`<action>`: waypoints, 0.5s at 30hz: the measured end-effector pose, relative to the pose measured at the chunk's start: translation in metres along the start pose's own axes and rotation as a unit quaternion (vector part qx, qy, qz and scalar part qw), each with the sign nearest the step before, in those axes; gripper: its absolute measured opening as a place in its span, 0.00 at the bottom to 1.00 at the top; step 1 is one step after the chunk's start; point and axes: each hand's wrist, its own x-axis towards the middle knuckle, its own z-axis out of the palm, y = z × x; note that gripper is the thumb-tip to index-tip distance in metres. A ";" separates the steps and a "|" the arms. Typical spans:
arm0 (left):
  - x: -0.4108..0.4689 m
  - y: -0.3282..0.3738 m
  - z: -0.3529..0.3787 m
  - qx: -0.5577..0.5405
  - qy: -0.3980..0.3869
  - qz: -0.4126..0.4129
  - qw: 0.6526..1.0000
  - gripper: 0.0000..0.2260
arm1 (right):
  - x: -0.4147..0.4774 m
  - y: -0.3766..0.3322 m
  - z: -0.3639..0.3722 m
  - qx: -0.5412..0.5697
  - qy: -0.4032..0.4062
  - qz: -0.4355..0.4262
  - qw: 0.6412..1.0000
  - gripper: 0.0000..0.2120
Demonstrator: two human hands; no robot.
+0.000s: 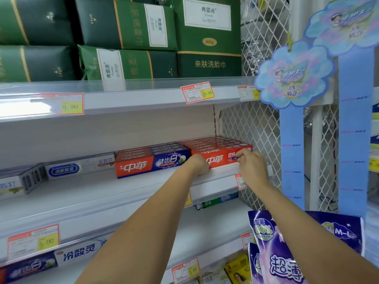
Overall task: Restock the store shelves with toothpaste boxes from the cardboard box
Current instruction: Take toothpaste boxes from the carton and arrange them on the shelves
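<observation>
Head view: both hands up at mid shelf [143, 187], on the front red toothpaste box [220, 159]. L hand [200, 163] curled round the box's left end, gripping. R hand [253, 167] has fingers bent over the top front edge nr the right end, pinching it. Box sits at the shelf's front lip, w/ more red boxes in rows right behind. Just left of L hand: red-blue toothpaste boxes [151, 163]. Right of R hand: white mesh panel [256, 128]. Above hands: price tag [198, 92] "20.00", green packs [123, 27]. Below R forearm: purple packs [287, 253].
</observation>
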 end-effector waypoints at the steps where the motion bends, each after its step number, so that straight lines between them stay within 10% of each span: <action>1: 0.002 0.000 0.000 0.013 -0.008 0.006 1.000 0.16 | 0.000 0.000 0.000 -0.002 -0.001 0.000 1.000 0.13; 15: -0.003 -0.009 0.001 -0.048 0.017 0.009 0.999 0.16 | -0.001 -0.012 -0.022 0.029 -0.063 0.029 0.997 0.10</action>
